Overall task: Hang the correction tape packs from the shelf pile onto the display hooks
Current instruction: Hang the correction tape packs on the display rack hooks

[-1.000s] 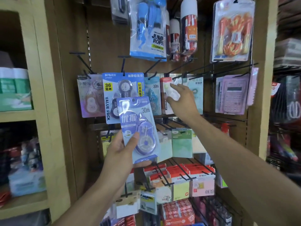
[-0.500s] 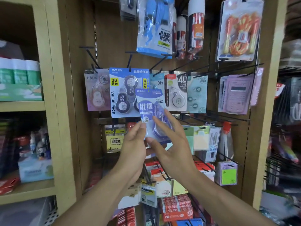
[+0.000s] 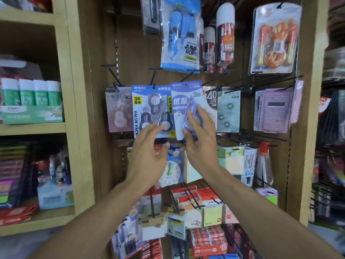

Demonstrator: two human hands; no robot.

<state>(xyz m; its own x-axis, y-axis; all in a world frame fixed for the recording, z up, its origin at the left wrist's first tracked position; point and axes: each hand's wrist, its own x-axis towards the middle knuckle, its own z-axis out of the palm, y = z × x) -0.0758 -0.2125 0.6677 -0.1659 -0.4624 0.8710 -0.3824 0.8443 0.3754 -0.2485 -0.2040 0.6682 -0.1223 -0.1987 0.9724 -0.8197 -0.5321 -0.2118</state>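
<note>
I hold a blue correction tape pack (image 3: 183,107) against the wooden display panel (image 3: 134,49), in the row of hooks partway down it, with my right hand (image 3: 200,141) raised and its fingers (image 3: 194,118) spread flat over the clear blister at the pack's lower right. My thumb lies along the pack's bottom edge; I judge this a light pinch, not a firm grip. My left hand (image 3: 149,152) hovers just beside the pack's lower left corner, fingers loose and parted, holding nothing, in front of the 36-metre value pack (image 3: 149,109) hanging next to it. The pack's hang hole sits at its top edge, close under a black hook (image 3: 188,76), but I cannot tell whether the hook has passed through the hole. That is the risk as I see it: if I let go before the hole is seated, the pack could slide off and drop onto the sticky-note packs (image 3: 211,212) on the lower hooks. A push from the blister alone could also tilt the card, so that the hole misses the hook tip or the card bends. The pack overlaps its neighbours on both sides, the value pack and the 40-metre tape pack (image 3: 211,101), and a careless nudge might knock either one askew on its own hook. Both my forearms reach up from the lower edge of the view.
</note>
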